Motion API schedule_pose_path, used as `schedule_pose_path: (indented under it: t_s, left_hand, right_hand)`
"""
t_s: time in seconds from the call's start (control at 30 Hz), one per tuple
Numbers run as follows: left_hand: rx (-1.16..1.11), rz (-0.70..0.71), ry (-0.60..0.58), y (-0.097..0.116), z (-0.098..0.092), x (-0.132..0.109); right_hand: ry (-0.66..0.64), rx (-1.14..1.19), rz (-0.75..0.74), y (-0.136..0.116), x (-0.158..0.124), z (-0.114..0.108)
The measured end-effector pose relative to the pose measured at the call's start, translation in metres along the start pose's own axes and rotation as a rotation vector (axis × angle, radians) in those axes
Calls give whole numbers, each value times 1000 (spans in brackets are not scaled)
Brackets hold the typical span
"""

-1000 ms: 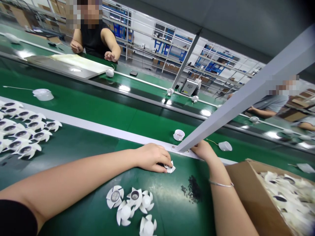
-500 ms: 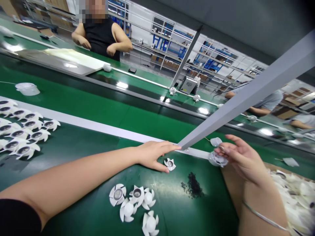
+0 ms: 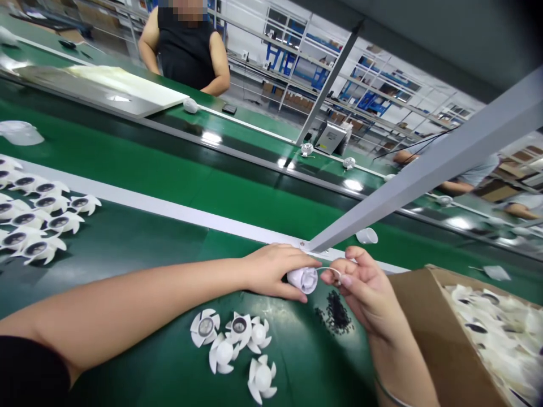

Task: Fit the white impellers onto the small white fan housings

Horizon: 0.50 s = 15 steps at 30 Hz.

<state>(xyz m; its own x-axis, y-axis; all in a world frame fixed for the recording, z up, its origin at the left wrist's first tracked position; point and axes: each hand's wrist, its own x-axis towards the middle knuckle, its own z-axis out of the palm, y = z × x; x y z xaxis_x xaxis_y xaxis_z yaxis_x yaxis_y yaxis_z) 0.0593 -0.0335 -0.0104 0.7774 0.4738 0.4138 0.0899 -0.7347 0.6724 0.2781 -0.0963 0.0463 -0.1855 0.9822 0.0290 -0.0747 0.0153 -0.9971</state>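
My left hand [image 3: 271,272] grips a white plastic bulb-shaped housing [image 3: 302,280] just above the green belt. My right hand [image 3: 360,289] is close beside it, its fingertips pinching a thin wire [image 3: 333,271] that curves out of the housing. Below the hands lie several white six-bladed star-shaped plastic parts [image 3: 224,345], some with dark round centres. More of these parts [image 3: 42,223] stand in rows at the left. The housing's far side is partly hidden by my fingers.
A pile of tiny black pieces [image 3: 335,314] lies beside my right hand. An open cardboard box [image 3: 441,322] of white parts stands at the right. A grey metal post [image 3: 424,169] slants overhead, and a white cup [image 3: 367,236] lies beyond it. A co-worker [image 3: 184,48] stands across the belts.
My right hand has moved left from above the box, bringing the wire to the housing. My left hand has closed around the housing, and the small star-shaped part near it no longer shows.
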Motion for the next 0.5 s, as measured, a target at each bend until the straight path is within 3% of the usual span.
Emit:
schedule_pose_path:
  t_s: [0.1, 0.27, 0.4, 0.5]
  left_hand:
    - [-60, -54, 94, 0, -1, 1]
    - [-146, -231, 318, 9, -1, 1]
    - [-50, -197, 332, 18, 2, 0]
    - [-77, -146, 312, 16, -2, 2]
  right_hand:
    - [61, -134, -166, 11, 1, 8]
    - [75, -642, -336, 26, -2, 19]
    - [136, -780, -496, 29, -6, 31]
    - [195, -791, -554, 23, -9, 25]
